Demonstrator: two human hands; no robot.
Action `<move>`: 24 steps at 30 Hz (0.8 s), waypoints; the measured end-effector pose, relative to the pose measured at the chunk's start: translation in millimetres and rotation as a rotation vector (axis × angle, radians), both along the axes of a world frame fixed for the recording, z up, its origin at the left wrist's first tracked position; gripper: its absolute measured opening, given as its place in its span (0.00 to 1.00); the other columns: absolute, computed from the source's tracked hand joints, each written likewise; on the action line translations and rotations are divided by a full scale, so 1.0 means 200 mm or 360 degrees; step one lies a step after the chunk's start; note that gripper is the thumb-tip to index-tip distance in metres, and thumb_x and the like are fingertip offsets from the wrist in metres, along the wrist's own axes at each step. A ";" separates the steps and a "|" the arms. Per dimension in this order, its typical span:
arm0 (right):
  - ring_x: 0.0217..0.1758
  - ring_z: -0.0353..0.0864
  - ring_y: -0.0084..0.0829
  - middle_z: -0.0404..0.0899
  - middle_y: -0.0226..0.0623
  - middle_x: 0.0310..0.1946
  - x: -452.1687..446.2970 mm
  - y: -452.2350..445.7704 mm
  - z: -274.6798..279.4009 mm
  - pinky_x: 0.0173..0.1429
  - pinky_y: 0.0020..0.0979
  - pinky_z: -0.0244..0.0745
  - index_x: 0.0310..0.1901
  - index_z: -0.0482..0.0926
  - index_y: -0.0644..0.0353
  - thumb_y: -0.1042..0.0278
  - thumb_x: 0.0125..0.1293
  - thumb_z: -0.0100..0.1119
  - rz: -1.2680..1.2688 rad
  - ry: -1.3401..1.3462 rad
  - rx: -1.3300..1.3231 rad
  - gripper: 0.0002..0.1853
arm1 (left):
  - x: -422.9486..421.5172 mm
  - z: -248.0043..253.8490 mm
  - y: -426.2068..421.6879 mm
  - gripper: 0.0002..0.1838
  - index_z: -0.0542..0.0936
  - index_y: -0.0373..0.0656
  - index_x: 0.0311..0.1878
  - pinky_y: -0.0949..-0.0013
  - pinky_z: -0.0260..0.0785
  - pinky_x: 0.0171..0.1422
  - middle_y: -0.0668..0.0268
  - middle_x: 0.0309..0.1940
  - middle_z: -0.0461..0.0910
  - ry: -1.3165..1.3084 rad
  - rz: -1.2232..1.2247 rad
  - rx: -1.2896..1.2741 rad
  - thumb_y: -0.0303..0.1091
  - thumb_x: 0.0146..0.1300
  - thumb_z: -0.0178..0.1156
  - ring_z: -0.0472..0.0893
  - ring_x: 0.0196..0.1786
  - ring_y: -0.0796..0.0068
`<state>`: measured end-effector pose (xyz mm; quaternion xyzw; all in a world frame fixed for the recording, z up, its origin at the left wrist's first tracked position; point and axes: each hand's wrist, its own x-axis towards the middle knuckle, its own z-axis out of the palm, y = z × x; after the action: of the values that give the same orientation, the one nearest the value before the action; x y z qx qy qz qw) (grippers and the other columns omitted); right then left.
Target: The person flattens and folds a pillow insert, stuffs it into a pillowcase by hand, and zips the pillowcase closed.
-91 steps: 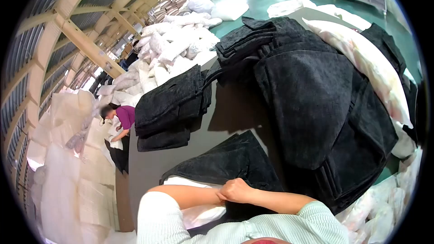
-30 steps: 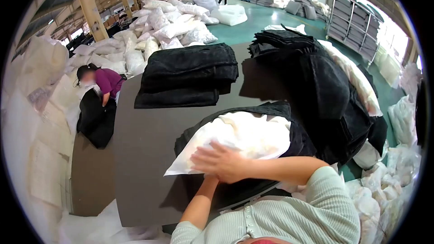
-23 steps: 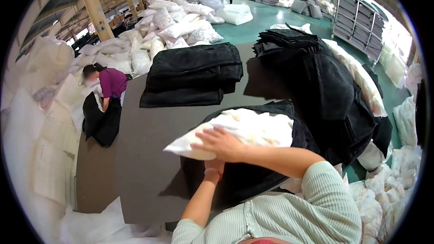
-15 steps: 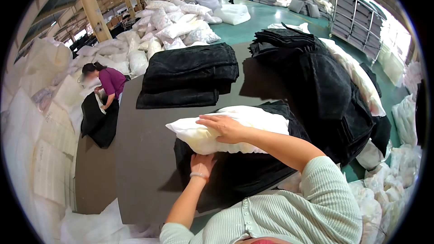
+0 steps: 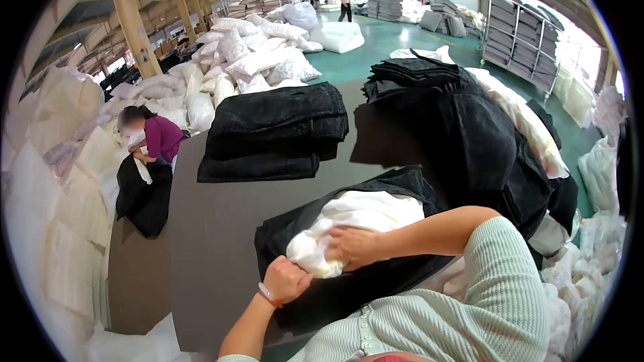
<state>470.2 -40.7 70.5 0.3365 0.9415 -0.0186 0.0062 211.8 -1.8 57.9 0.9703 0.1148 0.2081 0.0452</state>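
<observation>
A white stuffed bag point(image 5: 379, 208) lies partly inside a black cloth cover point(image 5: 308, 211) on the grey table. My right hand point(image 5: 354, 248) presses into the near side of the bag, its fingers slightly blurred and partly sunk in the white fabric. At the bag's left end, my left hand point(image 5: 287, 279) is closed in a fist at the edge of the black cover, with a band on its wrist. What the left fingers pinch is too small to tell. The black cloth spreads beneath both forearms.
Folded black covers point(image 5: 275, 127) lie at the table's back left, and a tall black pile point(image 5: 469, 127) stands at the right with a long white bag point(image 5: 523, 121) beside it. A co-worker point(image 5: 157, 135) bends over black cloth at the left. White bags point(image 5: 251, 53) are heaped behind.
The white bag's left end has bunched up and moved down and right. My left hand has closed into a fist, and my right hand has moved lower, from on top to the near side.
</observation>
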 end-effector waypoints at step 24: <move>0.63 0.71 0.38 0.75 0.37 0.56 -0.55 0.30 -0.83 0.67 0.43 0.64 0.55 0.76 0.50 0.53 0.67 0.53 0.0462 0.0485 -0.1075 0.18 | 0.12 -0.38 0.19 0.27 0.66 0.47 0.12 0.61 0.62 0.27 0.64 0.13 0.70 -0.0699 0.0250 -0.0270 0.51 0.56 0.67 0.70 0.19 0.59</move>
<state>361.0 19.5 -94.9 0.1724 0.9103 -0.3758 -0.0207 235.7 36.5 -18.4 0.8826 0.1944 0.4066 0.1339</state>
